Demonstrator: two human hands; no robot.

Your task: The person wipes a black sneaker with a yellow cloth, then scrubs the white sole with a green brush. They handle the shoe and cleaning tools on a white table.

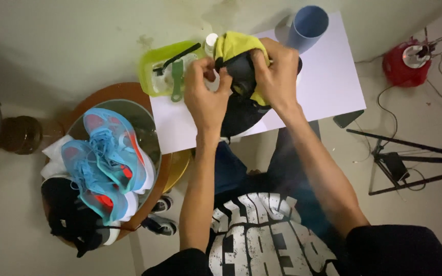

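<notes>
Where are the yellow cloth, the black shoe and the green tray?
yellow cloth (pixel 231 45): head view, top fold above the hands.
black shoe (pixel 240 110): head view, lower side.
green tray (pixel 149 71): head view, left rim.

A small white-capped bottle (pixel 211 42) stands at the far edge of the white sheet (pixel 328 76), between the lime-green plastic tub (pixel 152 69) and the yellow cloth; only its round cap and a bit of the neck show, the rest being hidden behind the fingers. The tub is a shallow rectangular container with rounded corners, translucent green, lying just left of the bottle. No label, sign or screen can be made out anywhere in view.
</notes>
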